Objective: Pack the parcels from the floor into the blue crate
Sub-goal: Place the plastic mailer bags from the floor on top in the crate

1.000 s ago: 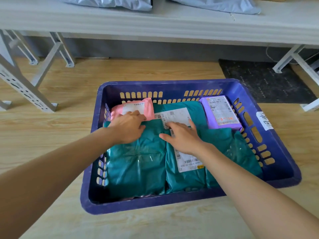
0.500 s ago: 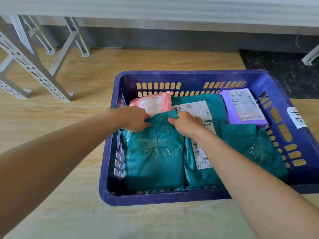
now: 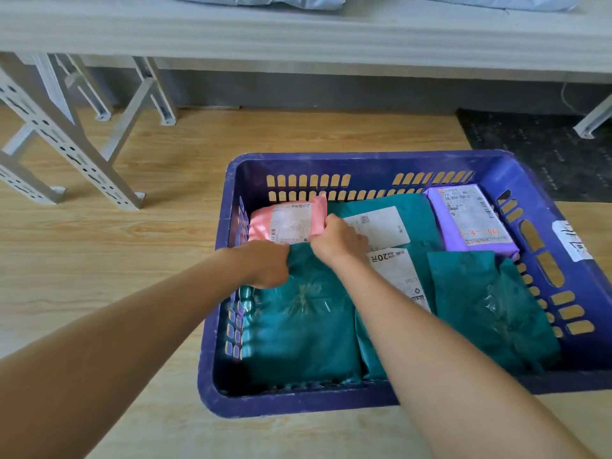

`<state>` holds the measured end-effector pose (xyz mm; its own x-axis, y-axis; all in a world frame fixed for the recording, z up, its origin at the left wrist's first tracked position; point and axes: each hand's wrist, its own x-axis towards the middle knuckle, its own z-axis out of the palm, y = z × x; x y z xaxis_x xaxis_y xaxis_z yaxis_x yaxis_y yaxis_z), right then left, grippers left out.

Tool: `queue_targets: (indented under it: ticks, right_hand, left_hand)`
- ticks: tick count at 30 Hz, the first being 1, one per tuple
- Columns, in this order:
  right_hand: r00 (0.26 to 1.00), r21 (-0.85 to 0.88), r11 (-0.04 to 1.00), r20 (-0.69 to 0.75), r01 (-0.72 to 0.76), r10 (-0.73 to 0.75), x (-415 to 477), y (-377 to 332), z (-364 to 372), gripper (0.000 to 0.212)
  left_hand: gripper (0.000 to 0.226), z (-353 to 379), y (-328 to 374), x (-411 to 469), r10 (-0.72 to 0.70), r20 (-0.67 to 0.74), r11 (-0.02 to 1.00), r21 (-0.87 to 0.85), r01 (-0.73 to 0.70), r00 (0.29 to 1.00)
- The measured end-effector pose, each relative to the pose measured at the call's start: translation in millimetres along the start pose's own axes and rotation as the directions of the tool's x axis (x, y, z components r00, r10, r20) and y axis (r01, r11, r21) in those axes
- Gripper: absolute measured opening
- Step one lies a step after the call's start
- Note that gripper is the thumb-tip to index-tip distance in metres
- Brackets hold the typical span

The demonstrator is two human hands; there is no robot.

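Since half a second ago my right hand [image 3: 337, 241] has slid from the teal parcel [image 3: 298, 326] to the pink parcel's [image 3: 284, 223] right end, fingers curled; I cannot tell whether they grip it. Left hand [image 3: 266, 266] pinches the teal parcel's far edge, near-left in the blue crate [image 3: 364, 162].

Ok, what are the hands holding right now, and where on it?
Both the left hand and right hand grip the left teal parcel by its far edge.
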<state>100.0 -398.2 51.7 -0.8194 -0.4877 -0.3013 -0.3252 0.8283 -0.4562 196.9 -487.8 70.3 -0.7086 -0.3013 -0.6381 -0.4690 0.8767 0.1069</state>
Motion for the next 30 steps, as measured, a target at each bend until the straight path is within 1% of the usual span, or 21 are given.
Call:
queue_targets:
  ticks: [2,3,5,6,7,8,9,10,12,14,16,18,20,21,22,23,24,25,26,28,30]
  right_hand:
    - [0.993,-0.109,0.992,-0.097,0.059,-0.069,-9.8,-2.5,8.6,0.035]
    - [0.988,-0.134,0.988,-0.124,0.075,-0.092,-11.1,-2.1,10.1,0.038]
    - [0.97,-0.132,0.979,-0.165,0.156,-0.177,-10.9,4.0,9.3,0.045]
    - [0.946,-0.15,0.958,-0.181,0.245,-0.27,-10.2,9.1,8.5,0.052]
    - [0.916,-0.201,0.921,-0.159,0.335,-0.368,-10.9,14.9,5.9,0.058]
    - [0.89,-0.263,0.876,-0.107,0.405,-0.444,-10.9,20.8,1.6,0.061]
    - [0.875,-0.327,0.835,-0.044,0.443,-0.482,-10.0,28.2,-2.5,0.061]
    - [0.875,-0.369,0.811,0.01,0.454,-0.485,-9.4,37.2,-7.8,0.06]
    - [0.905,-0.401,0.816,0.09,0.415,-0.416,-9.2,56.5,-15.7,0.055]
    - [0.924,-0.414,0.826,0.154,0.383,-0.351,-11.9,73.7,-15.1,0.054]
    - [0.927,-0.449,0.812,0.217,0.373,-0.306,-13.9,81.2,-9.0,0.056]
    - [0.916,-0.468,0.789,0.258,0.398,-0.309,-12.9,79.3,-10.6,0.057]
    - [0.885,-0.502,0.73,0.233,0.464,-0.403,-13.9,77.8,-23.7,0.06]
    - [0.872,-0.524,0.707,0.168,0.474,-0.46,-15.4,80.8,-34.4,0.062]
    - [0.871,-0.532,0.72,0.073,0.446,-0.486,-16.5,86.1,-46.8,0.063]
    - [0.89,-0.524,0.763,-0.022,0.378,-0.456,-16.7,94.8,-60.0,0.064]
    - [0.922,-0.508,0.813,-0.088,0.285,-0.378,-16.3,107.4,-72.1,0.063]
    - [0.957,-0.499,0.848,-0.109,0.181,-0.268,-16.0,121.4,-81.8,0.062]
    - [0.984,-0.497,0.864,-0.097,0.085,-0.152,-15.3,134.4,-87.3,0.062]
    - [1.0,-0.454,0.891,-0.025,-0.027,0.018,-13.4,153.4,-86.0,0.063]
    - [0.997,-0.389,0.92,0.026,-0.052,0.068,-8.8,161.7,-73.8,0.061]
  left_hand:
    - [0.06,13.7,3.9,1.0,-0.031,0.014,0.999,-0.004,0.032,0.999]
    - [0.061,18.6,4.9,2.1,-0.041,0.001,0.999,-0.017,0.041,0.999]
    - [0.054,19.6,5.4,2.0,-0.068,-0.073,0.993,-0.096,0.061,0.995]
    - [0.048,17.4,5.2,1.4,-0.076,-0.098,0.986,-0.156,0.061,0.992]
    - [0.044,15.6,5.9,1.9,-0.072,-0.089,0.975,-0.216,0.051,0.993]
    - [0.044,14.3,6.6,2.1,-0.049,-0.078,0.967,-0.253,0.028,0.996]
    - [0.046,14.4,6.8,2.5,-0.017,-0.085,0.965,-0.261,-0.006,0.996]
    - [0.051,15.2,8.4,1.8,-0.007,-0.106,0.962,-0.274,-0.022,0.994]
    - [0.053,17.7,14.3,0.0,0.013,-0.152,0.972,-0.229,-0.047,0.988]
    - [0.053,24.0,28.4,-3.8,0.01,-0.155,0.994,-0.106,-0.027,0.988]
    - [0.056,32.5,38.8,-3.3,0.011,-0.18,0.999,0.041,-0.003,0.984]
    - [0.058,34.7,41.0,-2.0,-0.011,-0.21,0.996,0.088,0.03,0.978]
    - [0.058,35.1,38.1,-3.1,-0.008,-0.253,0.995,0.098,0.034,0.967]
    - [0.059,34.3,37.1,-4.6,0.004,-0.289,0.995,0.096,0.024,0.957]
    - [0.059,33.6,36.3,-5.7,0.015,-0.329,0.996,0.09,0.016,0.944]
    - [0.059,32.9,36.4,-6.2,0.026,-0.363,0.996,0.085,0.006,0.931]
    - [0.059,32.8,37.9,-6.3,0.031,-0.384,0.997,0.075,-0.002,0.923]
    - [0.059,32.8,41.1,-5.6,0.031,-0.393,0.998,0.06,-0.008,0.919]
    - [0.059,33.6,45.2,-3.9,0.031,-0.389,0.999,0.043,-0.015,0.921]
    - [0.061,37.0,53.2,1.9,0.027,-0.361,1.0,0.02,-0.021,0.932]
    - [0.063,41.3,57.0,8.7,0.022,-0.336,0.999,0.035,-0.011,0.942]
